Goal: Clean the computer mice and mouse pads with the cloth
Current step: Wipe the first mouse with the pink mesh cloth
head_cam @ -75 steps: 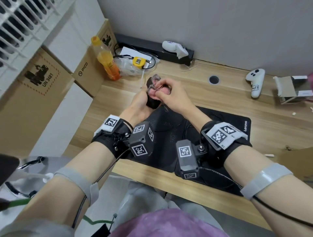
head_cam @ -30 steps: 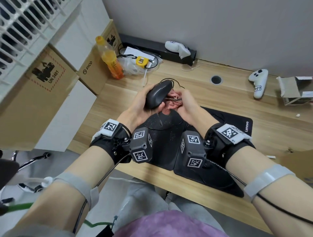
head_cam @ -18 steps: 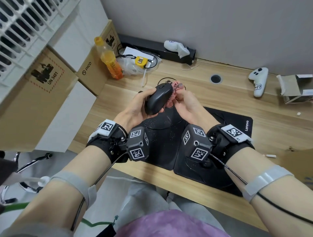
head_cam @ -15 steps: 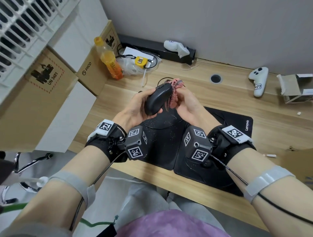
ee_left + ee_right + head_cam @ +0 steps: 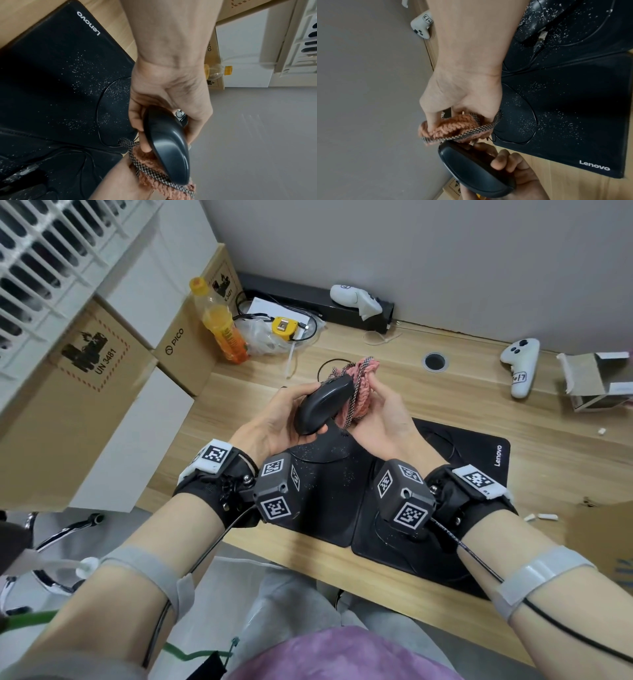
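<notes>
The fingers (image 5: 145, 140) of the left hand (image 5: 270, 422) are curled round a black computer mouse (image 5: 323, 405), thumb on one flank and the other fingers on the far side, holding it lifted above the bench (image 5: 462, 405) and tilted on edge. The fingers (image 5: 433, 119) of the right hand (image 5: 380, 419) are clenched into a bunched pink cloth (image 5: 359, 392) with a checked border, and the wad is pressed against the mouse's side and underside.

So the step in hand appears to be wiping this first mouse, with the cloth working along its lower edge. Below the hands lie two black mouse pads side by side; the left pad (image 5: 60, 67) and the Lenovo pad (image 5: 479, 460) are both dusted with pale specks, and a thin cable loops across them. A second mouse (image 5: 530, 27) sits speckled on the pads, seen only in the right wrist view.

Next, the mouse probably needs turning in the left hand so the cloth reaches its back and buttons, then setting down off the dusty area. The other mouse and both pads still look unwiped.
</notes>
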